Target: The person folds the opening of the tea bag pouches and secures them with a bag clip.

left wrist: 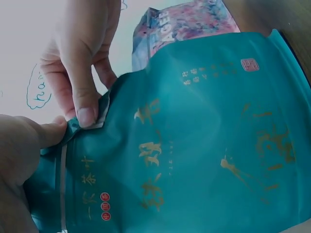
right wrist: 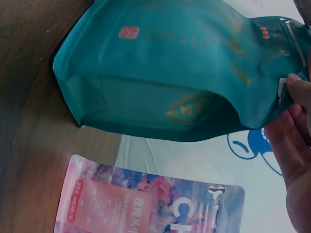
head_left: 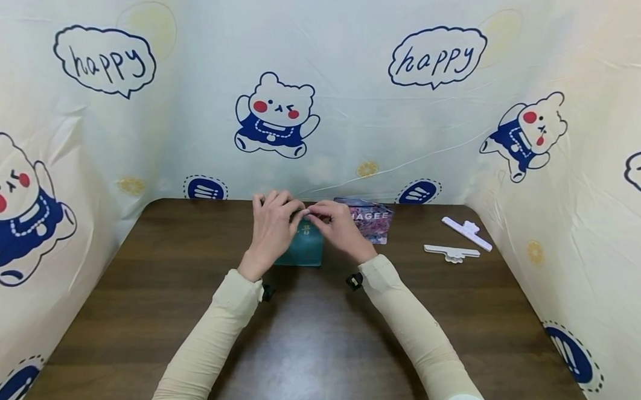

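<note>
A teal tea bag (head_left: 303,251) with gold lettering stands upright near the back of the table. At its top edge, my left hand (head_left: 273,226) pinches one side, the thumb showing beside the pale seal strip in the left wrist view. My right hand (head_left: 343,226) pinches the same edge at the other corner, where a bit of the rim is folded over between thumb and fingers. The two hands nearly meet above the bag. In the right wrist view, the bag's gusseted side bulges outward. Behind the right hand is a pink and purple printed pouch (head_left: 373,224).
Two white sealing clips lie at the back right: one clip (head_left: 467,233) slanted, the other clip (head_left: 451,252) nearer and level. The brown wooden table (head_left: 313,344) meets a printed cloth backdrop (head_left: 352,117) along its back and sides.
</note>
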Demonstrator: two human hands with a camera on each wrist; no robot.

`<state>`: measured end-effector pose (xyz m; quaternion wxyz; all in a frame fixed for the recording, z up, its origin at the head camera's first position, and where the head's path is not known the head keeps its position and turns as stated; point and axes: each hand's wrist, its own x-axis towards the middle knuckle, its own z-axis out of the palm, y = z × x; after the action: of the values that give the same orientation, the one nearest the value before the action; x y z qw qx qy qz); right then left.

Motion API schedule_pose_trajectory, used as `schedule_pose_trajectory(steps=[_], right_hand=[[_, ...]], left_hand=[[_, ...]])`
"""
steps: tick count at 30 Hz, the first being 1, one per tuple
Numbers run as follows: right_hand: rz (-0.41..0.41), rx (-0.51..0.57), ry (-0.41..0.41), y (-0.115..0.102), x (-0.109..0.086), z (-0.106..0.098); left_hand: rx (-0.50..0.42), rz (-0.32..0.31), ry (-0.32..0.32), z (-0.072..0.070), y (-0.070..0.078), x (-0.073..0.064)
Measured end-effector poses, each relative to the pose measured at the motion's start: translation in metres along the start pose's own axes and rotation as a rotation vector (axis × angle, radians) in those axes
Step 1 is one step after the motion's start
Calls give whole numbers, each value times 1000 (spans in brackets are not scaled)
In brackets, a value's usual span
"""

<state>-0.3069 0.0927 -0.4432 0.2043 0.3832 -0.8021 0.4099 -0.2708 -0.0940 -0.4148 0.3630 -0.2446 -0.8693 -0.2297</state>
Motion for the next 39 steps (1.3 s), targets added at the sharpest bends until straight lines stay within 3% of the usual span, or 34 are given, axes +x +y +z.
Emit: schedule_pose_trajectory(steps=[5, 8, 14, 19, 31, 39], right_hand=[[-50, -25, 38, 0, 0, 2], [-37, 0, 31, 0, 0, 2], [64, 86, -80, -1, 0, -7], [137, 99, -143, -1, 1, -13], [132, 95, -237, 0, 2, -24], [69, 103, -150, 9, -2, -18]], left_hand=[[-12, -17, -19, -1, 0, 0], [-12, -15, -30, -2, -2, 1], [8, 14, -42, -3, -6, 1], [13, 40, -19, -2, -7, 0], [20, 81, 6, -1, -6, 1], [29, 92, -11, -2, -5, 3]])
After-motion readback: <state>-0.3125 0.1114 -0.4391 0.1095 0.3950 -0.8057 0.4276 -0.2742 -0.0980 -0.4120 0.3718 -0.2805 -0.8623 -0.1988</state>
